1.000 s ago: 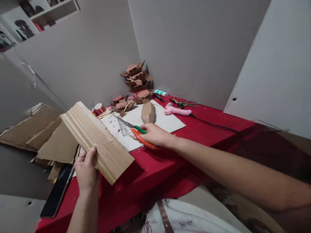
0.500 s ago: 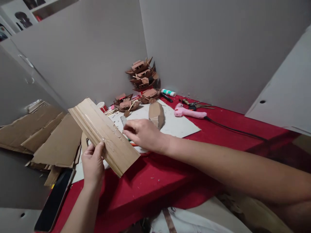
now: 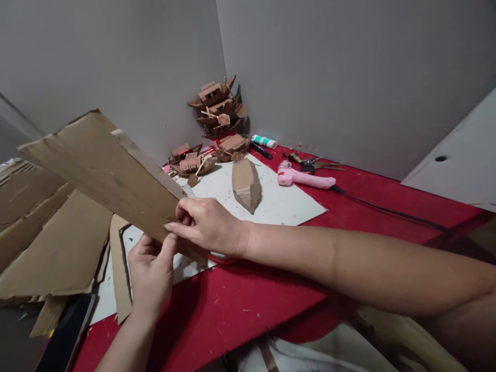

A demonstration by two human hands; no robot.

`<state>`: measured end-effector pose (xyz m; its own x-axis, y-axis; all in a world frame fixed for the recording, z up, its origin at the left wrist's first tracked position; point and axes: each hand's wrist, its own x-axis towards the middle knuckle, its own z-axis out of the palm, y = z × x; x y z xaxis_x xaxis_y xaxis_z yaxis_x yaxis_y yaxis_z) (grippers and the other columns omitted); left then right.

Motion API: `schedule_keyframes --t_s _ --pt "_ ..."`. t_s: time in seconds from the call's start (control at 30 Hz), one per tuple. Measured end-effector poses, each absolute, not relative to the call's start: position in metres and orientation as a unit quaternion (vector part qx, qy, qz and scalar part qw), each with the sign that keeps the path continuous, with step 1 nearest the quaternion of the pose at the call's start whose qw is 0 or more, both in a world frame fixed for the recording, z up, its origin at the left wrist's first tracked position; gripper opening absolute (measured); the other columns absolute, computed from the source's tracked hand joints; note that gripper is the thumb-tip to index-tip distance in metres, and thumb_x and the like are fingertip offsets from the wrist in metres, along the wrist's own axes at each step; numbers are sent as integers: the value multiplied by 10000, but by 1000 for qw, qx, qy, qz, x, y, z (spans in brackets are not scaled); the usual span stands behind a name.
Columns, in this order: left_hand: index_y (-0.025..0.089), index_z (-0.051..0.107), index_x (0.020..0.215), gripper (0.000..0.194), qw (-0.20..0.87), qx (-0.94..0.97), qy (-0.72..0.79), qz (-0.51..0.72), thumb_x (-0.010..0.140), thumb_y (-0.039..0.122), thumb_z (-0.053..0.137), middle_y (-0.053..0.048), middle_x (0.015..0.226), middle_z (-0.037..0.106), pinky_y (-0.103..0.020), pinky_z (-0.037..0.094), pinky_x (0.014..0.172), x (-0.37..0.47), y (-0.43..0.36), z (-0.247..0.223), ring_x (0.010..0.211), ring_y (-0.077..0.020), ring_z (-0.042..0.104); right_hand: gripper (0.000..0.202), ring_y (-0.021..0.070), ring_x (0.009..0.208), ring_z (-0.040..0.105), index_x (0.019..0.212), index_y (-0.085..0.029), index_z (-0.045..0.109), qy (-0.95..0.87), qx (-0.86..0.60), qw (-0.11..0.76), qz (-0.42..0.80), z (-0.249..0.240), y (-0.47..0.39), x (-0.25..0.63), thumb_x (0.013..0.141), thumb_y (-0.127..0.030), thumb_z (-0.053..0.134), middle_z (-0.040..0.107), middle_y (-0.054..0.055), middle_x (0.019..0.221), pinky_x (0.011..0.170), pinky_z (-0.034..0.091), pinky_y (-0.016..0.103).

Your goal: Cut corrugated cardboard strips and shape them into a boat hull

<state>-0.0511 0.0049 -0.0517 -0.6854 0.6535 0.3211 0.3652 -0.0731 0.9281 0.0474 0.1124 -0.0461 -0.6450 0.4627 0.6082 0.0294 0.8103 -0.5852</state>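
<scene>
A long rectangular piece of brown cardboard (image 3: 104,170) slants up to the left above the table, its plain face toward me. Its lower edge is pinched between thumb and fingers of my left hand (image 3: 151,274). Close beside that grip, my right hand (image 3: 211,227) is closed on the cardboard near its lower right part, thumb lying across the face. The two thumbs nearly meet. Below the right wrist a red curved handle (image 3: 221,260) shows in part. Past the right hand, a boat-shaped cardboard piece (image 3: 246,183) lies on a white sheet (image 3: 279,201).
Small brown model boats (image 3: 217,111) are stacked in the back corner, with more in front. A pink corded tool (image 3: 306,179), metal tools, a black pen (image 3: 262,150) and a white-green tube (image 3: 264,141) lie right. Cardboard sheets (image 3: 58,243) and a phone (image 3: 65,333) are at left.
The cardboard has turned from its glossy, streaked face to a plain face and swung upward. My right hand has come from beside it to grip it near the left hand. The view has shifted.
</scene>
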Motion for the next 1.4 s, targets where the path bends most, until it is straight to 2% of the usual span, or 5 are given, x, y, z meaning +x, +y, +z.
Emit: schedule_keyframes --t_s 0.23,0.53,0.93,1.17,1.4 --pt "150 645 657 177 17 424 699 576 716 311 688 6 573 629 -192 418 505 -44 -5 -53 538 -120 545 245 194 708 619 904 -101 551 -908 -140 362 160 -36 98 52 884 -338 495 659 80 796 587 379 264" --pt "170 594 614 172 -39 456 699 549 709 286 679 19 515 584 -198 359 441 -37 -12 -50 467 -112 479 139 217 658 637 890 -113 571 -946 -121 286 89 -11 94 57 877 -166 443 682 95 771 488 309 279" --pt "163 691 884 252 306 303 583 689 655 255 740 -23 788 713 -200 460 547 -62 -2 -59 616 -122 609 61 85 596 499 761 -114 596 -873 -75 396 275 -23 120 57 787 -74 559 586 -11 653 604 362 193" --pt "145 690 986 300 366 312 591 647 741 318 679 -41 752 702 -222 457 517 -61 -4 -69 583 -142 603 130 146 754 550 933 -112 614 -955 31 239 175 -37 115 85 833 -195 607 623 72 869 687 421 246" --pt "147 697 904 290 345 313 639 612 730 377 673 -11 635 665 -222 446 507 -56 -4 -72 551 -146 579 160 160 667 552 861 -111 626 -983 18 182 8 -49 101 86 907 -164 482 592 74 787 604 425 279"
